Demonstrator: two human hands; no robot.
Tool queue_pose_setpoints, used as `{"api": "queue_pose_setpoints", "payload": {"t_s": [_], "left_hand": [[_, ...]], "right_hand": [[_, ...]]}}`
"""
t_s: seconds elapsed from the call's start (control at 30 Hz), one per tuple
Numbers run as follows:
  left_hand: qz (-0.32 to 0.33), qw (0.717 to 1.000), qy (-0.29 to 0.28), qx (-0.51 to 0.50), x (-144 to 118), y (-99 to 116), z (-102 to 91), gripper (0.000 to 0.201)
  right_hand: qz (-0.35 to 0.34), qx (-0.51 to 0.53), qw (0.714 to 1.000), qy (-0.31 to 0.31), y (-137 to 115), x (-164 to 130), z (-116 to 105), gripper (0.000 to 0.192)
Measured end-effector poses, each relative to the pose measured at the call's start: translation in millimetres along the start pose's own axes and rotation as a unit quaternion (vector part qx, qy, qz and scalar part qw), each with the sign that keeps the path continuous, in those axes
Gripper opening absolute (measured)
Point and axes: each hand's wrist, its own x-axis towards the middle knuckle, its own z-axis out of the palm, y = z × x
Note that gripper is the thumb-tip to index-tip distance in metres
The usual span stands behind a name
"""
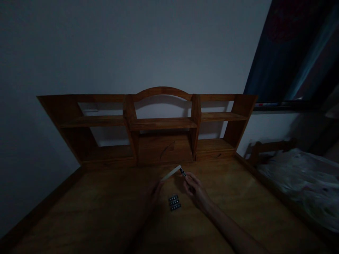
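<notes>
My left hand (156, 188), mostly in shadow, is closed on the lower end of a pale, narrow strip (171, 173). The strip slants up to the right, and its far end meets a small black and silver cylinder (183, 171); whether they are joined I cannot tell. Between the fingertips of my right hand (194, 186) is that cylinder, which looks like a battery. Below and between both hands, three small dark pieces with white markings (174, 203) lie in a stack of short rows on the wooden desk (119, 208).
A wooden shelf unit (162, 123) with open compartments runs along the back of the desk against a pale wall (159, 46). Beyond the right edge lies clear plastic sheeting (299, 176) over something. A dark curtain (275, 53) hangs at upper right. The light is dim.
</notes>
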Motion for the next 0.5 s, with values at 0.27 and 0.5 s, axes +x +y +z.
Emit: {"api": "queue_pose_setpoints", "payload": {"t_s": [0.27, 0.5], "left_hand": [[-0.023, 0.999, 0.022, -0.005, -1.1, 0.7, -1.4, 0.041], [-0.025, 1.000, 0.008, 0.001, -3.3, 6.9, -6.2, 0.038]], "right_hand": [[0.018, 0.002, 0.999, -0.040, -1.7, -1.0, 1.0, 0.025], [0.037, 0.042, 0.998, -0.033, -4.7, -1.6, 0.6, 0.026]]}}
